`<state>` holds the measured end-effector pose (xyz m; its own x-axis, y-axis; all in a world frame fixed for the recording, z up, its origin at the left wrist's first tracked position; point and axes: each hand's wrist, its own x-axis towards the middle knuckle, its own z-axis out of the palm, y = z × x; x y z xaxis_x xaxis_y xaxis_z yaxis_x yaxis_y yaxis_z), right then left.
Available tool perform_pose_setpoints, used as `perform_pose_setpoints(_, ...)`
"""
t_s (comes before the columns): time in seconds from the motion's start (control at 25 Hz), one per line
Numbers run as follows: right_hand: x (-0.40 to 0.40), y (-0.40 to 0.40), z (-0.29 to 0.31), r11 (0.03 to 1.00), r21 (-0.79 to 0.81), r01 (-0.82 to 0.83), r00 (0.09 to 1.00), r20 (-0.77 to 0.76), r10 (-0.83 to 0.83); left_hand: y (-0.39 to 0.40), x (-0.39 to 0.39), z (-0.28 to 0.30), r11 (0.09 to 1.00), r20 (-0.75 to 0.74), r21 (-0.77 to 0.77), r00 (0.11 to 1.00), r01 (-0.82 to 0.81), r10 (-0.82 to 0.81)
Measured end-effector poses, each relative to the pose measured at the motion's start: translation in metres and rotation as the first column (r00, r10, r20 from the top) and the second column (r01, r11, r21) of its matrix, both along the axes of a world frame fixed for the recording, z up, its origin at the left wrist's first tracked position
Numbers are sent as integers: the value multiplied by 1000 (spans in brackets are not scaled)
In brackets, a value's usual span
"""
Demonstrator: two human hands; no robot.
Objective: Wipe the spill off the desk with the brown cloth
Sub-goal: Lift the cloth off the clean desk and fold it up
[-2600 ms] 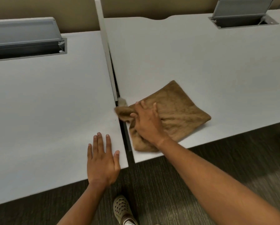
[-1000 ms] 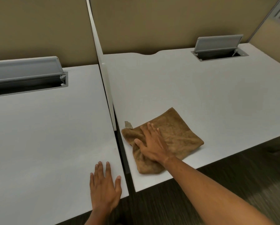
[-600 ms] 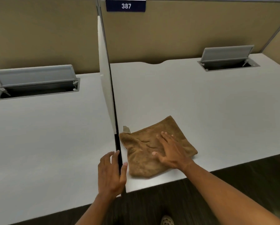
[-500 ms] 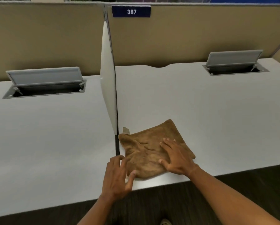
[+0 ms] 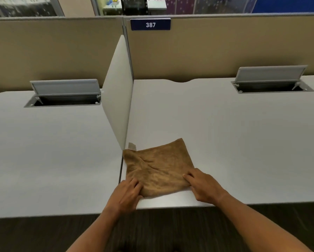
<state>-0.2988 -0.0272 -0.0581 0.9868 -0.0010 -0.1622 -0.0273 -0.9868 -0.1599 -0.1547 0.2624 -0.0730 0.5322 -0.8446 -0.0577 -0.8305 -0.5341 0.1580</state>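
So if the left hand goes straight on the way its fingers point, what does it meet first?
The left hand already touches the brown cloth at its near corner; it would likely bunch the cloth, then further on meet the white divider panel.

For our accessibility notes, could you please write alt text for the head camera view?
Two bare hands, left hand and right hand, rest on the near corners of a brown cloth lying flat on a white desk, beside a white divider under sign 387.

Divider (image 5: 117, 106) blocks left; desk (image 5: 234, 133) seemingly clear right.
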Motion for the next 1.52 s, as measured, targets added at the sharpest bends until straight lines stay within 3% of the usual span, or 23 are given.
perform_pose_setpoints(0.2, 6, -15, -3, 1000, 1, -17, 995, 103, 17, -11, -5, 7, 994, 27, 105, 999, -31, 28)
perform_pose_setpoints(0.52, 48, -52, 63, 952, 301, 57, 952, 271, -142, -35, 25, 71, 965, -36, -194, 984, -178, 174)
perform_pose_setpoints(0.72, 82, -76, 115, 890, 439, 122, 878, 370, -304, -66, 63, 130, 944, -113, -254, 976, -210, 186)
perform_pose_setpoints(1.28, 153, -123, 178, 831, 491, 263, 823, 335, -459, -124, 162, 180, 932, -161, -333, 982, -143, 93)
perform_pose_setpoints(1.52, 175, -139, 197, 781, 528, 333, 774, 319, -546, -137, 203, 190, 854, -251, -431, 948, -292, 198)
